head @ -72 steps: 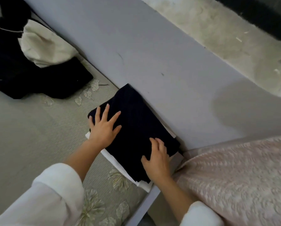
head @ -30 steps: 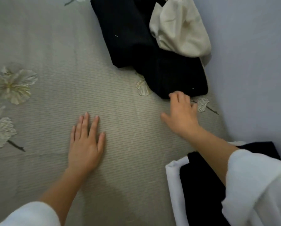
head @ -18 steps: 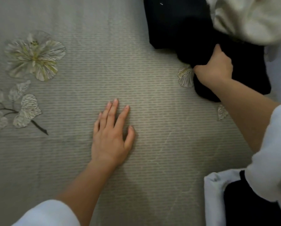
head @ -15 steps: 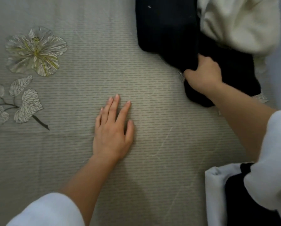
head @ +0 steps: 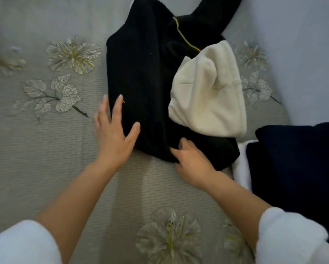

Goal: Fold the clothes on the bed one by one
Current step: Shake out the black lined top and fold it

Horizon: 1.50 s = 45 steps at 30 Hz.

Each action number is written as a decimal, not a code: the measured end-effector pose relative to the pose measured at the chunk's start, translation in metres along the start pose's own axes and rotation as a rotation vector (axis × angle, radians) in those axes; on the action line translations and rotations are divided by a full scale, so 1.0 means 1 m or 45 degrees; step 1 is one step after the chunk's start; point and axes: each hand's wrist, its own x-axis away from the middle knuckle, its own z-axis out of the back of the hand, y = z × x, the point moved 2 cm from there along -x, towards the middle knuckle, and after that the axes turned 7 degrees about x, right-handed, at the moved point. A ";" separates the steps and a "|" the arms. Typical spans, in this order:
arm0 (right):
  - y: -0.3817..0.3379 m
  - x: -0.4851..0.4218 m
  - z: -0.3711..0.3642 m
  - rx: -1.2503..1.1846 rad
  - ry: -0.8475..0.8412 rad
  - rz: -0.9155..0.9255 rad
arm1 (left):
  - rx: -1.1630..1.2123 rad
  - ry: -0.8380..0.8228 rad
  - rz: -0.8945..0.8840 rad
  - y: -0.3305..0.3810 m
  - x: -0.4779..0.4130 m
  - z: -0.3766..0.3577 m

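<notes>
**Both hands at the black garment (head: 140, 82)**

The black garment lies crumpled in the middle of the bed (head: 45, 159), with a cream garment (head: 207, 96) on its right part. The left hand (head: 114, 130) rests on its left edge, fingers straight and spread wide. The right hand (head: 192, 164) grips its near edge, fingers curled into the cloth. A folded pile (head: 293, 159) sits just to its right

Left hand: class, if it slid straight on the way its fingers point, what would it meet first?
The black garment. The left hand has straight fingers that overlap the garment's left edge in this view, though whether they touch it is unclear. The cream garment lies to the right of that line.
</notes>
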 end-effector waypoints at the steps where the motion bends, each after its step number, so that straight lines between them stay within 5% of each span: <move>1: -0.012 0.013 -0.007 0.000 -0.050 0.018 | -0.156 -0.141 -0.125 -0.002 0.012 0.007; 4: -0.050 0.052 -0.029 0.005 -0.175 0.050 | -0.626 -0.626 -0.385 -0.019 0.053 0.021; 12: -0.132 0.174 -0.078 -0.069 -0.535 0.065 | -0.835 -0.898 -0.404 -0.038 0.183 0.068; 16: -0.157 0.235 -0.091 -0.344 -0.954 -0.067 | -0.709 -1.270 -0.212 -0.037 0.271 0.091; 19: -0.155 0.280 -0.091 -0.527 -0.973 -0.189 | -0.360 -1.609 0.191 -0.036 0.289 0.110; 22: -0.134 0.324 -0.088 -0.946 -0.732 -0.592 | 0.027 -1.202 0.425 -0.029 0.262 0.122; 25: -0.101 0.349 -0.082 -0.961 -0.131 -1.118 | -0.005 -0.540 0.240 -0.016 0.221 0.125; 27: -0.092 0.346 -0.077 -0.786 -0.020 -1.291 | -0.327 -0.571 -0.028 -0.008 0.198 0.116; 31: -0.105 0.309 -0.085 -0.504 -0.249 -1.087 | -0.862 -0.845 -0.283 -0.004 0.172 0.090; 33: -0.114 0.286 -0.095 -0.646 -0.150 -1.063 | -0.977 -0.870 -0.334 -0.005 0.170 0.082; 40: -0.096 0.266 -0.037 -2.021 0.322 -1.374 | -0.090 -0.843 0.046 0.016 0.168 0.141; 43: -0.083 0.261 0.033 -2.171 0.508 -1.362 | 0.193 -0.688 0.044 0.054 0.159 0.191; 45: -0.087 0.259 0.087 -2.113 0.615 -1.101 | 0.337 -0.512 0.012 0.088 0.152 0.224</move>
